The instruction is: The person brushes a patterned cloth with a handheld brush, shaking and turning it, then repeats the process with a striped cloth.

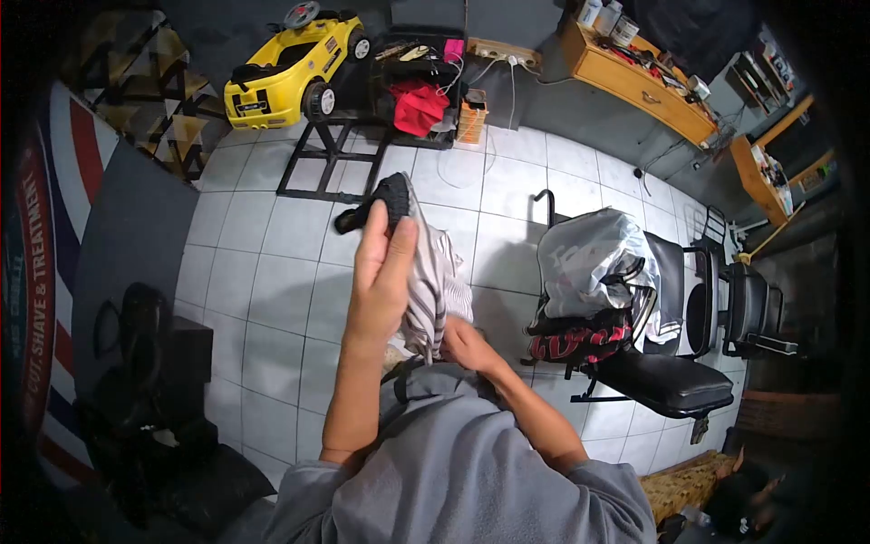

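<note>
A grey-and-white striped cloth (428,290) hangs in front of my body, with a black gathered band (391,198) at its upper end. My left hand (382,276) is raised and closed, pinching the cloth by this band between thumb and fingers. Lower down, my right hand (464,344) is closed on the cloth's lower part near my waist. Folds and my own fingers hide some of the cloth.
To the right, a black barber chair (671,381) carries a translucent plastic bag (594,258) and dark red-lettered fabric (580,340). Ahead are a black metal frame (331,161), a yellow toy car (294,68), and a red cloth (419,107). A wooden drawer shelf (639,86) lines the wall.
</note>
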A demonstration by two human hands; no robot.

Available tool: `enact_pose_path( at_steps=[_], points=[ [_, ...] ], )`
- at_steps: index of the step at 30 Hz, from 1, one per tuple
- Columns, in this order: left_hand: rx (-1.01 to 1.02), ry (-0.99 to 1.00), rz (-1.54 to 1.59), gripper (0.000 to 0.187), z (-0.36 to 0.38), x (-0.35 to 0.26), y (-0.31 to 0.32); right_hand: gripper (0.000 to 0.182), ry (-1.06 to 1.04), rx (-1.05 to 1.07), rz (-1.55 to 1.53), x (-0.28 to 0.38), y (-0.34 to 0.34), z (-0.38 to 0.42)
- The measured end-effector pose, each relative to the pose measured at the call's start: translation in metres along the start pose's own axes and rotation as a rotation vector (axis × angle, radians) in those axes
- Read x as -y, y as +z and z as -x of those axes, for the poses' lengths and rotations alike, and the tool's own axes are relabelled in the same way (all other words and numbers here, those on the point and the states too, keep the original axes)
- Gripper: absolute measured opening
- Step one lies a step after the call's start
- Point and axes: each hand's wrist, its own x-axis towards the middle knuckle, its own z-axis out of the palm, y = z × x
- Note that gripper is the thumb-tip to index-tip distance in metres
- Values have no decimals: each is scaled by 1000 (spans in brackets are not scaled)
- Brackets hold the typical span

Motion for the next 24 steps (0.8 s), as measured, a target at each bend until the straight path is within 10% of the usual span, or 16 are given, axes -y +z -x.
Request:
enact_pose_path(
  at_steps=[7, 12, 16, 24],
  points=[
    [-28, -46, 216, 34, -4, 7, -23, 57, 502, 135, 919, -162, -61, 23],
    [17, -20, 62, 33, -3, 10, -18, 61, 333, -539, 418, -97, -72, 6],
    [-144, -2, -47, 36, -8, 25, -1, 46, 124, -362, -559, 68, -27, 12],
    [-257, 74, 26, 50, -12, 2, 3, 40, -18, -180, 265, 19, 6, 5]
  ],
)
